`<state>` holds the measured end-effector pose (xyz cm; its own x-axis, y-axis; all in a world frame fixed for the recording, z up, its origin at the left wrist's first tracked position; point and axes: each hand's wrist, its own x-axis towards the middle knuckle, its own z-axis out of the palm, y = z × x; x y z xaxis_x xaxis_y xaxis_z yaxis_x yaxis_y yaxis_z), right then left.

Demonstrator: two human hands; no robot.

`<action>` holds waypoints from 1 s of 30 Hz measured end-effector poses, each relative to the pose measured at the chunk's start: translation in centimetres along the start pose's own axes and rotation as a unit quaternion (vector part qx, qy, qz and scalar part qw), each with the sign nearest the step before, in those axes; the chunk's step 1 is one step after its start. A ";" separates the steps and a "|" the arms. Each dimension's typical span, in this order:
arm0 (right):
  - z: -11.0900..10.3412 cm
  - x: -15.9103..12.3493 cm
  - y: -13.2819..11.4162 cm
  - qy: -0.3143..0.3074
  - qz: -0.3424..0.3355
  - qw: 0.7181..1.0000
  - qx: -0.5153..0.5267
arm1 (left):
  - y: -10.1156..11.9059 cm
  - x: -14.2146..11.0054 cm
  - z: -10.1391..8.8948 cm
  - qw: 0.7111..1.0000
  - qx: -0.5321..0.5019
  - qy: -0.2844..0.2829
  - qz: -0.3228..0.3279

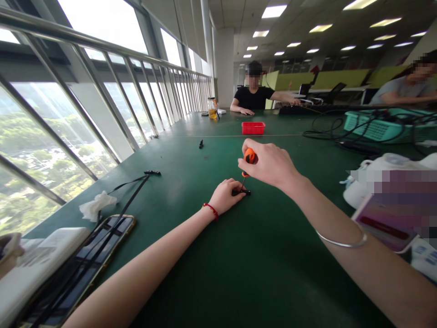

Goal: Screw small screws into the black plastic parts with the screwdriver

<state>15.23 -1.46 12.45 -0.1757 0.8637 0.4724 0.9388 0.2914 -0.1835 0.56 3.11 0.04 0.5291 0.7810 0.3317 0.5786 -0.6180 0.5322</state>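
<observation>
My right hand (269,161) is wrapped round the orange and black handle of a screwdriver (250,156), held upright with its shaft pointing down. The tip meets a small black part (246,192) lying on the green tabletop (205,255). Low beside it, my left hand (226,196) presses the same part down with closed fingers. What kind of part it is I cannot make out. Another small black piece (201,144) lies farther off, left of my hands.
A red bin (253,128) stands ahead, with a jar (212,109) beyond. At right are a teal basket (372,127), black cables (321,132) and a white bag (385,166). A phone (112,228), strap and crumpled tissue (98,206) lie left. Two people sit farther back.
</observation>
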 end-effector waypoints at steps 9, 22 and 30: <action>-0.2 0.1 0.3 0.000 -0.002 1.000 -0.023 | 0.2 0.0 -0.1 1.000 0.002 0.003 -0.003; 0.0 0.2 0.5 -0.002 0.018 1.000 -0.011 | 0.1 0.0 0.0 1.000 0.006 0.006 -0.006; -0.1 0.0 0.1 -0.003 0.017 1.000 -0.007 | 0.2 0.0 0.0 0.998 0.031 0.031 -0.044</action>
<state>15.36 -1.45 12.53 -0.1461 0.8755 0.4607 0.9482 0.2567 -0.1871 0.64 2.99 0.11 0.4359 0.8356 0.3342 0.6602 -0.5493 0.5122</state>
